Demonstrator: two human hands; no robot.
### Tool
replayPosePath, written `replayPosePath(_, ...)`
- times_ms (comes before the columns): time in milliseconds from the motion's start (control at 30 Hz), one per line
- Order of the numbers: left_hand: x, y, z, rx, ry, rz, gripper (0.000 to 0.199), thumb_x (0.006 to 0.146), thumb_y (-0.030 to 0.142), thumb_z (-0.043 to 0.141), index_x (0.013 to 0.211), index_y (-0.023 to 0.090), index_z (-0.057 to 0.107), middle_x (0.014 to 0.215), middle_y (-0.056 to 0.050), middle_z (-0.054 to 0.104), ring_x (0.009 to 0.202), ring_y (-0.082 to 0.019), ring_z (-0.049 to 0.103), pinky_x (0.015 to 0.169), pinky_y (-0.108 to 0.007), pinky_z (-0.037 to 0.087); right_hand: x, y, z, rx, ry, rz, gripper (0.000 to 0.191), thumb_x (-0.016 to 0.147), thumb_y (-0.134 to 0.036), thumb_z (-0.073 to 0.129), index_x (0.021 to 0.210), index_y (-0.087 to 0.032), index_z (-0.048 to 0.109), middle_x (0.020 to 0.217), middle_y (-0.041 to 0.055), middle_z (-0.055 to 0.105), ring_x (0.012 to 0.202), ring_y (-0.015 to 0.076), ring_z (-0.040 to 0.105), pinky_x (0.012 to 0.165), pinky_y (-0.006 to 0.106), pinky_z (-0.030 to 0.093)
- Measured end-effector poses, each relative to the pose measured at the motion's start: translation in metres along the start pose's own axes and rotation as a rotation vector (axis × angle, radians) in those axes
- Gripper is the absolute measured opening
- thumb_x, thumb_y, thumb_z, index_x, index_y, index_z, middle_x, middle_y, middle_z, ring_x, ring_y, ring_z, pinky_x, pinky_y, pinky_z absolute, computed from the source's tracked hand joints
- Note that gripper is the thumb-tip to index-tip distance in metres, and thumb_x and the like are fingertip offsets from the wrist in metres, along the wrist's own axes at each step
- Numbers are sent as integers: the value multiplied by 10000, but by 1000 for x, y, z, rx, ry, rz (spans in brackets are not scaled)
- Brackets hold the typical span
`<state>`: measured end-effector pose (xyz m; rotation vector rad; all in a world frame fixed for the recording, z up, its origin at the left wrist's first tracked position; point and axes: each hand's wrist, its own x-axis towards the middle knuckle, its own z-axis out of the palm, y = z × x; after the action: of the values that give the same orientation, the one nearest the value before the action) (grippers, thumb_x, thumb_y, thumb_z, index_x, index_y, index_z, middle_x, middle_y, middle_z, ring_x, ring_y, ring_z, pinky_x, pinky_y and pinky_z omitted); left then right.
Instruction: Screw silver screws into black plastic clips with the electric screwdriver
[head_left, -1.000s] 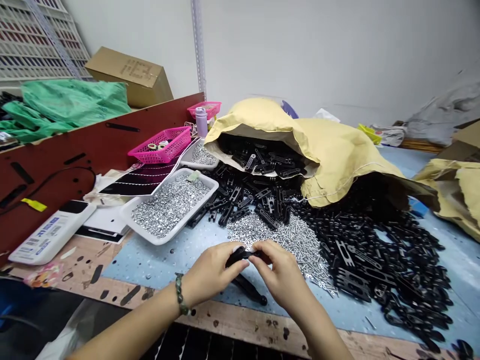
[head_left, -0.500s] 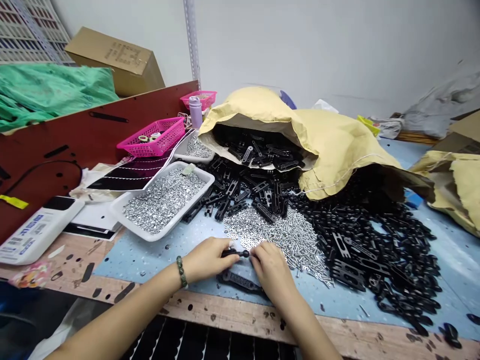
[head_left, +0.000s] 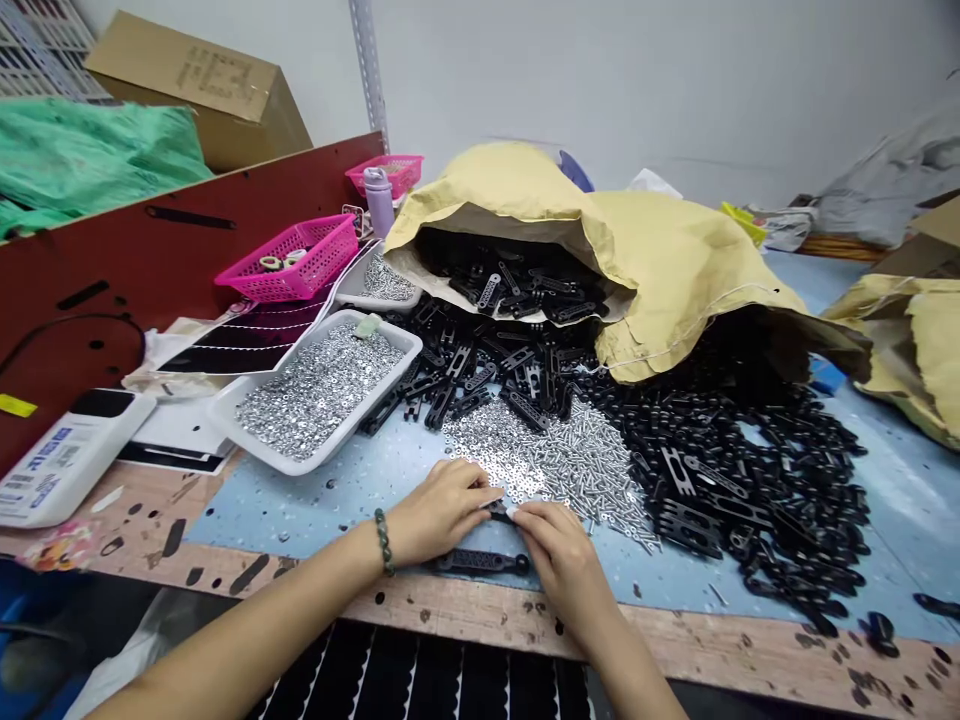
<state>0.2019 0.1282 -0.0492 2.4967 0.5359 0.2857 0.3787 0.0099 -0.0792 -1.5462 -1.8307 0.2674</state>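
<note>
My left hand (head_left: 442, 508) is closed, thumb and fingers pinching a small black plastic part (head_left: 498, 511) just above the blue mat. At the other end of that part, the fingertips of my right hand (head_left: 556, 545) are pressed together; they hide most of it. A longer black perforated plastic arm (head_left: 480, 562) with a round knob at its right end lies on the mat below both hands. Right behind the hands are a heap of small silver nuts (head_left: 499, 450) and a heap of silver screws (head_left: 592, 470).
A white tray of metal nuts (head_left: 409, 352) stands to the left, near a pink basket (head_left: 292, 262) and a white scale (head_left: 64, 455). Yellow paper sacks (head_left: 517, 185) spill black perforated arms. Black lever-like parts (head_left: 795, 500) are heaped at the right.
Both hands have stayed close together, and my left fingers now cover more of the small black part. The longer arm's knobbed end has come into view. The camera view has shifted slightly.
</note>
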Motion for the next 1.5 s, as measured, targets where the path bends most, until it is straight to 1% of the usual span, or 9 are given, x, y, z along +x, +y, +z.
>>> replayPosePath(200,-7,-2,-11,-128,-87,-10,345,917,177,427,1223,287,546,987,-51,561,925,-213,491,853,-365,406,14,4,-9,23,-20,15,223,907,-159,446,1025,-235,619,968,76,638,901,208,601,781,377,516)
replayPosePath(333,-4,0,-16,-162,-152,-39,264,887,174,503,1103,263,627,977,-39,604,929,-209,533,862,-369,417,62,21,-21,-128,216,143,241,894,-231,472,1109,-175,566,1045,134,577,1001,266,547,857,448,472)
replayPosePath(400,-4,0,-17,-192,-139,-76,247,870,173,543,1089,245,633,981,-39,614,942,-205,545,879,-364,420,76,20,-24,-162,236,143,241,896,-235,462,1108,-162,552,1042,140,565,1006,272,533,864,450,456)
replayPosePath(633,-8,1,-14,-330,-110,-163,196,892,207,538,1014,268,678,945,-27,593,907,-186,555,822,-330,449,32,-15,-16,-16,-221,105,104,826,-229,610,930,-220,607,875,48,612,837,217,564,699,346,497)
replayPosePath(933,-7,0,-10,-288,-114,-138,229,918,220,509,1078,278,663,943,-33,586,915,-195,540,852,-356,423,28,-8,1,-6,-221,14,169,889,-151,492,893,-187,657,795,63,600,788,207,547,684,341,494)
replayPosePath(1133,-7,1,-8,-309,-107,-158,217,904,199,524,1039,276,675,933,-28,583,906,-190,544,844,-350,428,31,-8,-11,-40,-267,36,117,888,-213,517,909,-212,631,851,51,606,811,201,562,709,339,494)
replayPosePath(1300,-9,5,-18,-327,-136,-198,221,869,216,554,1057,261,662,953,-36,595,926,-203,553,848,-367,443,78,26,-26,-252,69,175,249,903,-281,481,1093,-148,571,1017,129,562,951,257,539,808,401,474)
replayPosePath(1367,-7,8,-26,-352,-119,-203,323,813,269,631,1134,245,615,1008,-49,597,958,-220,550,878,-388,438,97,37,-24,-377,120,207,241,879,-241,492,1076,-134,580,1024,151,562,943,285,528,789,429,468)
replayPosePath(1500,17,15,-33,-611,142,-414,460,836,401,574,1250,222,487,1087,-71,576,964,-223,552,860,-397,455,104,24,-15,-331,199,160,141,840,-176,499,956,-170,579,918,108,600,876,262,536,769,411,462)
